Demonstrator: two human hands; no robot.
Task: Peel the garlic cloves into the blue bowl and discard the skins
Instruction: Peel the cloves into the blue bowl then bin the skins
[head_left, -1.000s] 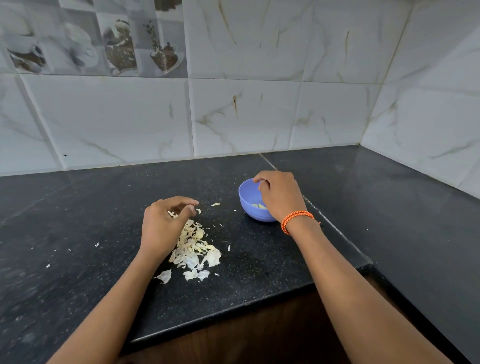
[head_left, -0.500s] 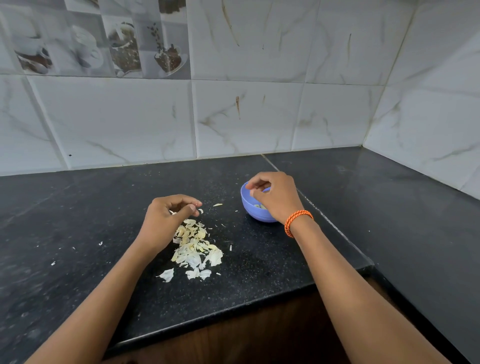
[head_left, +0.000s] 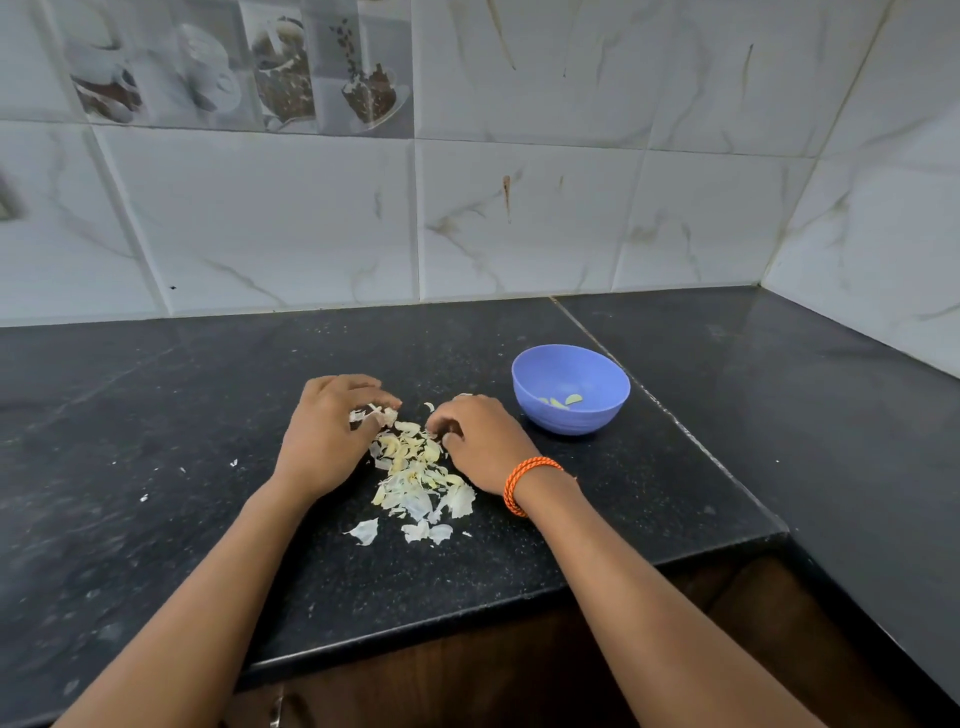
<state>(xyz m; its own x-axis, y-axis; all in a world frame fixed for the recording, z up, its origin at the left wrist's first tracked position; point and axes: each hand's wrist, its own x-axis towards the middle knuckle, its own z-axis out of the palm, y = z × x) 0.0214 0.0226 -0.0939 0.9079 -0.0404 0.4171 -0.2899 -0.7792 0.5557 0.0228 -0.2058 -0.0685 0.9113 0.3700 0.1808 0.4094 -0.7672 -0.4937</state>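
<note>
The blue bowl (head_left: 571, 422) stands on the black counter (head_left: 156, 415) right of centre, with a few peeled garlic cloves (head_left: 563, 401) in its bottom. A heap of pale garlic skins (head_left: 415, 475) lies between my hands. My left hand (head_left: 324, 441) is curled over the heap's top left, and white skin pieces show between its fingertips and thumb. My right hand (head_left: 480, 444), with an orange wrist band, is curled at the heap's upper right edge, left of the bowl. Whatever lies under its fingers is hidden.
Small skin flakes (head_left: 234, 462) are scattered on the counter to the left. The counter's front edge (head_left: 467, 618) runs just below the heap. Tiled walls close the back and the right side, forming a corner behind the bowl.
My right hand has left the bowl and come down left onto the skin heap. My left hand has shifted slightly right onto the heap's top. The bowl's inside is now uncovered.
</note>
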